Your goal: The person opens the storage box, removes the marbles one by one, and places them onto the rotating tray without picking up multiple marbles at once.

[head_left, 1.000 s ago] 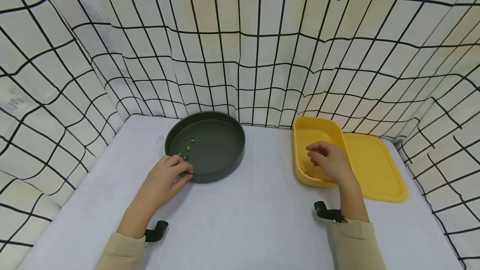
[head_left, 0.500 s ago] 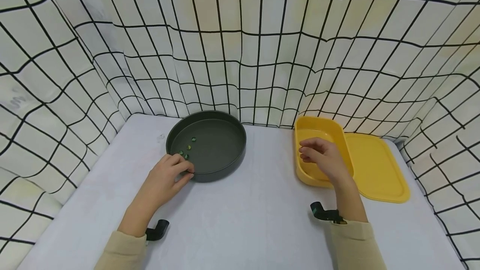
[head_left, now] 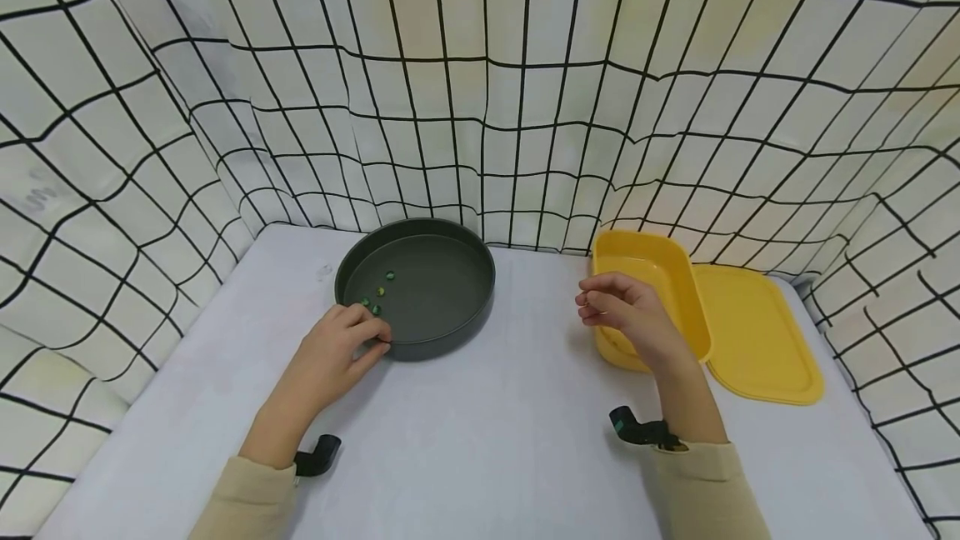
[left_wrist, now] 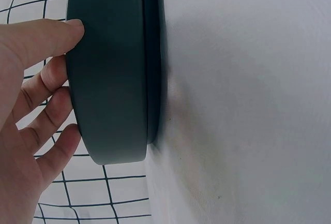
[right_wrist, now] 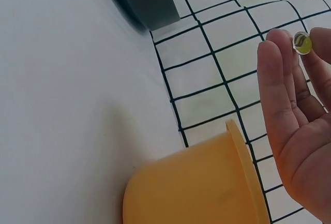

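Observation:
My left hand [head_left: 330, 357] holds the near left rim of a round dark grey pan [head_left: 442, 282]. In the left wrist view the thumb lies on the pan's outer wall, and the fingertips are at the rim. Several small green and yellow-green marbles [head_left: 381, 292] lie in the pan's left part. My right hand [head_left: 633, 315] is raised at the left edge of a yellow plastic container [head_left: 637, 252]. Between its thumb and fingers it pinches a clear glass marble [right_wrist: 302, 43] with a yellow-green swirl, seen in the right wrist view.
A flat yellow lid [head_left: 765, 340] lies on the table right of the container. White cloth covers the table [head_left: 480, 440]. Walls of black netting over white sheeting [head_left: 495, 90] enclose the back and both sides.
My right hand has moved left, from over the container's inside to its left edge. The left hand keeps its hold on the pan's rim. The head view has shifted slightly.

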Action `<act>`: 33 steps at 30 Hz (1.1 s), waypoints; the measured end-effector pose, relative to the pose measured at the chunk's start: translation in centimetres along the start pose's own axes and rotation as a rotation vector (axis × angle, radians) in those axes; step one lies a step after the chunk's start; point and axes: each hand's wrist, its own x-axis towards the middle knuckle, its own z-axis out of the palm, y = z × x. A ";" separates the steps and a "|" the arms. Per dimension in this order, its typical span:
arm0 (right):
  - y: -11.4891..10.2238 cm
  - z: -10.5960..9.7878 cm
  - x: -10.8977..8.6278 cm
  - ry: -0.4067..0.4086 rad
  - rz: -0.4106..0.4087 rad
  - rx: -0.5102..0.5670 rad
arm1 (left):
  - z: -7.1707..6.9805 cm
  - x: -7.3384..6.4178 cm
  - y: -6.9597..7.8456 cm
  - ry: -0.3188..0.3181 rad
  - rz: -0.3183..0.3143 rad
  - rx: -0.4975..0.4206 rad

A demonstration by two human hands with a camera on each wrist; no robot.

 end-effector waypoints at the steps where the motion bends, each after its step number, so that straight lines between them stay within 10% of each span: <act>1: 0.0 0.1 0.0 -0.006 0.001 0.005 | 0.0 0.0 0.0 0.001 0.000 -0.003; 33: -1.3 10.0 5.0 -0.204 0.032 0.112 | 0.1 -0.1 0.0 -0.001 -0.010 -0.004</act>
